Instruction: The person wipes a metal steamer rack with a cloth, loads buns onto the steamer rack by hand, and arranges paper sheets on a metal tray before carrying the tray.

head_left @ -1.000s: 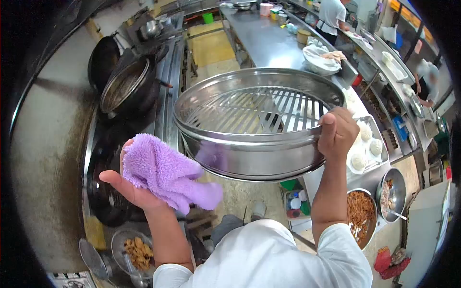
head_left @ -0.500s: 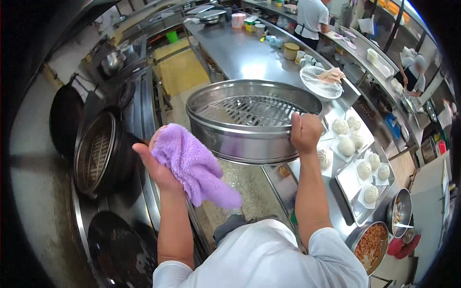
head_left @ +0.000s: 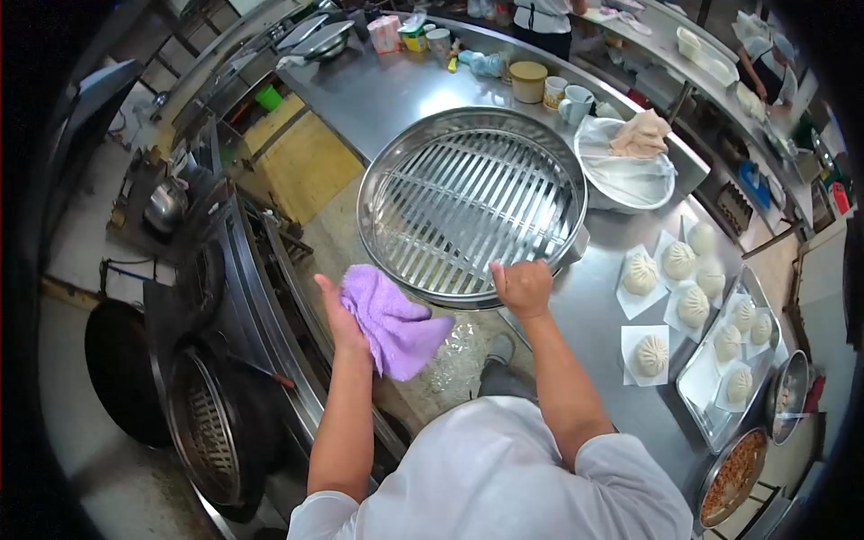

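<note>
A round metal steamer tray with a slatted bottom hangs in front of me, its inside facing me. My right hand is closed on its near right rim. My left hand holds a purple towel, which drapes over the fingers while the thumb sticks out. Towel and left hand are apart from the tray, just below and left of it. On the steel counter to the right, several pleated buns sit on paper squares.
A metal baking tray with more buns and a bowl of filling stand at right. A cloth-covered bowl is behind. At left, another slatted steamer rests on the stove. Co-workers stand at the far counters.
The steamer tray has tipped so its slatted inside faces me more. My right hand has shifted left with it. My view has turned, and the towel still hangs in my left hand.
</note>
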`<act>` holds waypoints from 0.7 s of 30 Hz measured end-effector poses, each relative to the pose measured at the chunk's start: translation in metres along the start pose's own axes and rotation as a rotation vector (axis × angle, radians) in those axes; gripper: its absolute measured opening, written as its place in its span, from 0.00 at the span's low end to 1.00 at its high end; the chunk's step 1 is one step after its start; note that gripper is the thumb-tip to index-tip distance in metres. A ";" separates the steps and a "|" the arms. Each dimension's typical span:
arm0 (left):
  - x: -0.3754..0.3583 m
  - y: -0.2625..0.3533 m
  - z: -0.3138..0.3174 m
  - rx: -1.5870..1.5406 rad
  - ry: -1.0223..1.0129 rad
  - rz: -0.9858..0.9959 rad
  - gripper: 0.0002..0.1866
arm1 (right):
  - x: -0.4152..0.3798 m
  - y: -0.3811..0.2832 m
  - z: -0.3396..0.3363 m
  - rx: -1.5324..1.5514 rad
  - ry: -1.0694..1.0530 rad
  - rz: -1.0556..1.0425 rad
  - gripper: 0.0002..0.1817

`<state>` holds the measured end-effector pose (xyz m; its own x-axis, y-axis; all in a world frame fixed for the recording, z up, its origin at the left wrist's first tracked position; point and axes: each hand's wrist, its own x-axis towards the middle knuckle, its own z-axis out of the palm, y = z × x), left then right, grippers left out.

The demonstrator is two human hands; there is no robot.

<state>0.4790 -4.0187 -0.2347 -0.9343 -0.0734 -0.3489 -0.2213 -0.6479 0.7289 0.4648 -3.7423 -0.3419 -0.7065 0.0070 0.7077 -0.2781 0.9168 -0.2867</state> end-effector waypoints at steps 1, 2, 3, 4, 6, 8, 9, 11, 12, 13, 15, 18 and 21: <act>0.015 0.003 0.006 0.016 0.004 -0.004 0.48 | -0.001 0.004 0.011 0.007 0.000 0.015 0.25; 0.031 0.005 0.019 0.026 0.026 0.024 0.47 | 0.002 0.008 0.020 -0.003 -0.023 0.035 0.25; 0.043 0.008 0.025 0.037 0.058 0.045 0.47 | 0.001 0.009 0.027 -0.010 -0.057 0.057 0.25; 0.062 0.008 0.025 0.038 0.017 0.049 0.46 | 0.001 0.013 0.035 0.022 -0.073 0.089 0.25; 0.090 0.004 0.025 0.013 -0.036 -0.005 0.44 | 0.010 0.017 0.040 0.027 -0.072 0.124 0.25; 0.124 -0.004 0.027 -0.047 -0.208 -0.074 0.43 | 0.024 0.028 0.039 -0.006 -0.316 0.234 0.16; 0.128 -0.002 0.044 -0.051 -0.208 -0.079 0.43 | 0.040 0.021 0.035 -0.012 -0.319 0.234 0.16; 0.133 -0.007 0.081 0.042 -0.041 -0.124 0.43 | 0.073 0.001 0.027 0.582 -0.151 0.607 0.17; 0.136 -0.013 0.086 0.043 -0.044 -0.139 0.43 | 0.086 -0.018 0.019 0.571 -0.152 0.620 0.17; 0.140 -0.016 0.087 -0.034 -0.181 -0.219 0.43 | 0.099 -0.043 0.014 0.764 -0.196 0.641 0.21; 0.159 -0.014 0.095 -0.131 -0.340 -0.297 0.43 | 0.120 -0.054 0.032 0.937 -0.229 0.641 0.27; 0.197 0.009 0.080 0.126 -0.572 -0.204 0.44 | 0.138 -0.037 0.071 0.709 -0.298 0.495 0.22; 0.270 0.040 0.027 0.656 -0.543 0.306 0.41 | 0.181 -0.017 0.100 0.523 -0.125 0.552 0.19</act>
<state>0.2104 -4.0434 -0.2839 -0.9450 0.3040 0.1204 0.0993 -0.0839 0.9915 0.2764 -3.7963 -0.2741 -0.8920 0.3348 0.3037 -0.1130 0.4853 -0.8670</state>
